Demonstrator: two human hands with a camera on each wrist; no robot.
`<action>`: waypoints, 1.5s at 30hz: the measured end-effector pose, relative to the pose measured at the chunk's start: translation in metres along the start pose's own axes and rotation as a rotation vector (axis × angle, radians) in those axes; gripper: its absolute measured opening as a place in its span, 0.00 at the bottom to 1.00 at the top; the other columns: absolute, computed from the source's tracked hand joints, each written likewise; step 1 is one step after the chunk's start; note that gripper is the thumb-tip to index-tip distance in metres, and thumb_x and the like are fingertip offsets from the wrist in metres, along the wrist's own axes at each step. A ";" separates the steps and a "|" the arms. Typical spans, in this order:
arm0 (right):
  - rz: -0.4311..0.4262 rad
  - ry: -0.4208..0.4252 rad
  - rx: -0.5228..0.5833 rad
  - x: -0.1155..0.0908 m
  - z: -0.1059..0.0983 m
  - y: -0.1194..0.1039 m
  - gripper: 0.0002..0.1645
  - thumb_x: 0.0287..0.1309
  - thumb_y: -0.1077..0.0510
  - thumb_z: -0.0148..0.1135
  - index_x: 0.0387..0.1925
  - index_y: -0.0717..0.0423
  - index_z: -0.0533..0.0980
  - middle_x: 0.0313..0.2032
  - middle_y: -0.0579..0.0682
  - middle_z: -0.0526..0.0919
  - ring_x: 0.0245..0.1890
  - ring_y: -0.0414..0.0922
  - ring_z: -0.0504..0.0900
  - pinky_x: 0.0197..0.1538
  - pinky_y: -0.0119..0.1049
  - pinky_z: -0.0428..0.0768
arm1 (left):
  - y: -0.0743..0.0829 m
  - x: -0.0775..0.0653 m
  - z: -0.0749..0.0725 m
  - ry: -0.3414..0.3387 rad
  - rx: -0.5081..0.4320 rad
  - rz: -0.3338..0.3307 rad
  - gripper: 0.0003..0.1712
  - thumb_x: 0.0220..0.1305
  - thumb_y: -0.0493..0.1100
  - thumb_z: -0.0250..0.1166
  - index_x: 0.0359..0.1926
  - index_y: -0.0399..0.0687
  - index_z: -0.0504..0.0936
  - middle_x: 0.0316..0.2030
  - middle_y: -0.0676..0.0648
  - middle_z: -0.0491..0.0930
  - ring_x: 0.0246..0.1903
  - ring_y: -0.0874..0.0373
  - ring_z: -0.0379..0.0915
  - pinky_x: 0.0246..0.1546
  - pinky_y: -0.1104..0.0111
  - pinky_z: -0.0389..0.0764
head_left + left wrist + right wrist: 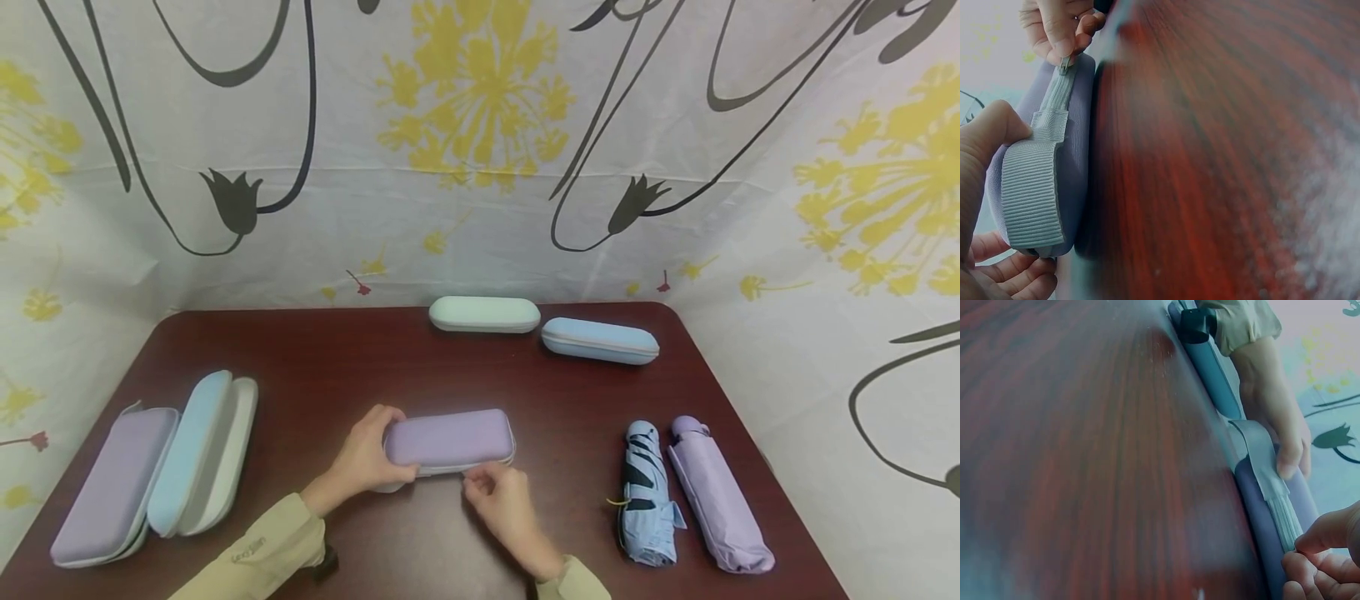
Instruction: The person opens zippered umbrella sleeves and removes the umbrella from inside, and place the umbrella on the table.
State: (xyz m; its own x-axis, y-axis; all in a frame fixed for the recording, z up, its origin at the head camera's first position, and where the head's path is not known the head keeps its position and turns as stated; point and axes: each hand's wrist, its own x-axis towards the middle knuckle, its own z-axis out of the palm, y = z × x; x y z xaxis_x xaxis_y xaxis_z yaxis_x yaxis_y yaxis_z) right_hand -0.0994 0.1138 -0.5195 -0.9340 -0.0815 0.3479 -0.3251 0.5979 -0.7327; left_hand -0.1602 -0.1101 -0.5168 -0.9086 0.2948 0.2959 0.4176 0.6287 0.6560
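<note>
A purple zippered hard case lies at the middle of the table. My left hand grips its left end, with the thumb on the near side and the fingers reaching over the far side. In the left wrist view, a grey ribbed strap loops at that end and runs into the zipper. Thumb and forefinger of my right hand pinch the small metal zipper pull along the near side. The zipper teeth stay together on the stretch between both hands.
Another purple case and an open light-blue case stand at the left. Mint and blue cases lie along the back edge. Two folded umbrellas, blue and lilac, lie at the right.
</note>
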 end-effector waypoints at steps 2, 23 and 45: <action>-0.004 0.001 0.007 0.000 0.003 -0.003 0.06 0.38 0.71 0.66 0.20 0.59 0.80 0.18 0.46 0.80 0.18 0.33 0.75 0.24 0.22 0.74 | 0.000 0.000 0.000 0.002 -0.004 0.001 0.37 0.23 0.50 0.77 0.41 0.45 0.74 0.37 0.52 0.72 0.33 0.59 0.70 0.33 0.67 0.75; -0.051 -0.029 0.067 0.002 0.027 -0.021 0.06 0.38 0.73 0.66 0.21 0.61 0.79 0.18 0.48 0.81 0.18 0.33 0.75 0.23 0.20 0.73 | -0.001 -0.001 0.001 0.024 -0.020 0.005 0.36 0.23 0.47 0.76 0.41 0.43 0.75 0.37 0.51 0.73 0.34 0.58 0.70 0.33 0.67 0.74; -0.177 -0.257 -0.128 0.058 -0.054 0.026 0.36 0.41 0.58 0.73 0.54 0.62 0.72 0.52 0.56 0.75 0.53 0.53 0.71 0.53 0.49 0.71 | -0.005 0.005 -0.021 -0.118 -0.060 0.172 0.37 0.30 0.43 0.77 0.47 0.37 0.74 0.40 0.47 0.72 0.38 0.56 0.70 0.39 0.60 0.77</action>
State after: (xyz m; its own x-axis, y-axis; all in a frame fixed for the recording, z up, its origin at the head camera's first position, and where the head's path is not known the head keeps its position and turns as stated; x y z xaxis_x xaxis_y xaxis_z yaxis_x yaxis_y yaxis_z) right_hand -0.1542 0.1681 -0.4870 -0.8770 -0.3815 0.2921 -0.4792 0.6507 -0.5890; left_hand -0.1671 -0.1266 -0.5043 -0.8153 0.4785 0.3260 0.5621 0.5191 0.6438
